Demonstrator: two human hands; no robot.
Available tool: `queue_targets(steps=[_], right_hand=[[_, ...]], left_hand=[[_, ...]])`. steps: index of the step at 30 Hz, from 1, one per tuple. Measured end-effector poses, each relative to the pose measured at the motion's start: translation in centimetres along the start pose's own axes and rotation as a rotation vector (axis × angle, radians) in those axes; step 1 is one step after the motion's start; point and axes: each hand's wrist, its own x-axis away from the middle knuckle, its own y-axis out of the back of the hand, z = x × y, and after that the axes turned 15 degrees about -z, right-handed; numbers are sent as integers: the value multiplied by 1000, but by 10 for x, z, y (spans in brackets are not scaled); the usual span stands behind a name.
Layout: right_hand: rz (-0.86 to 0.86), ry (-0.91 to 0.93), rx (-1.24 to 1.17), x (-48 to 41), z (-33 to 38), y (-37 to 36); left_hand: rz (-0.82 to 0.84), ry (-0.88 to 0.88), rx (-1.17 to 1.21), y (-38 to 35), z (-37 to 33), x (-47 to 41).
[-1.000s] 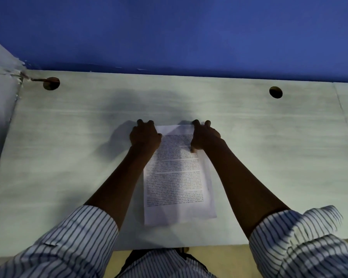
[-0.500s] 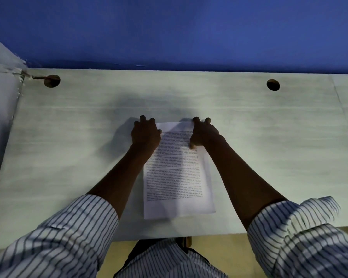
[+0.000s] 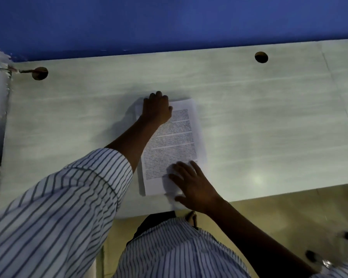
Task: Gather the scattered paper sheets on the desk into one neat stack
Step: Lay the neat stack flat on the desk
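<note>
Pressing the paper stack [image 3: 175, 137], right hand [image 3: 195, 185] lies flat, fingers spread; left hand [image 3: 157, 110] fingers curl over its far edge.

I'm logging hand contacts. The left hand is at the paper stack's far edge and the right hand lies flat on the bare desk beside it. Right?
Not quite. In the head view the right hand lies flat on the paper stack, at its near right corner, not on the desk beside it. The left hand is at the far edge.

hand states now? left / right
Left hand: curled over the far corner of the paper stack, holding it.
Right hand: open, flat on its near corner.
</note>
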Motion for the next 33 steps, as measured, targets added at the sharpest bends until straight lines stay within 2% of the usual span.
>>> queue_targets(steps=[6,12,28,30,33], right_hand=[[-114,10,-38,-4,3,-1],[-68,-59,-48,-9,12,-1],[-82,-24,-81,-6,5,1],[-127,-96,-129,-5,6,9],[-277,-371,-154,1,1,19]], left_hand=[[-40,-25,15,-3,-4,3],[-92,-44,25,-11,-2,9],[-82,-32,69,-7,-1,14],[-114,15,94,-6,6,21],[-192,202,224,-5,21,59]])
